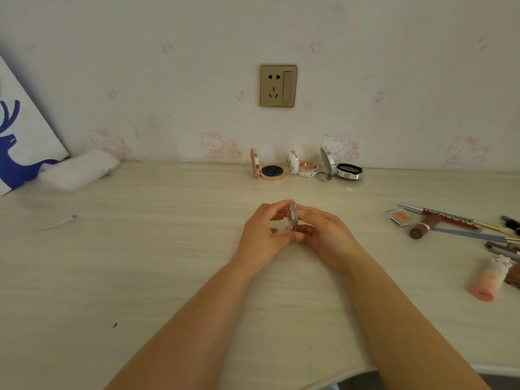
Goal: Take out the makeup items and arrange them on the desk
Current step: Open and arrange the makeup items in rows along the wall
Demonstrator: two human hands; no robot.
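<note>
Along the far edge of the pale wood-grain surface (140,249), three round compacts are already stood open: a rose-gold one (268,170), a white floral one (302,166) and a silver one (342,167). Mid-surface, a small clear faceted compact (289,220) is held between the left hand (264,235) and the right hand (323,235), apparently being opened. Brushes and pencils (464,223) and a pink sponge (489,280) lie loosely heaped at the right edge, judged still unarranged.
</note>
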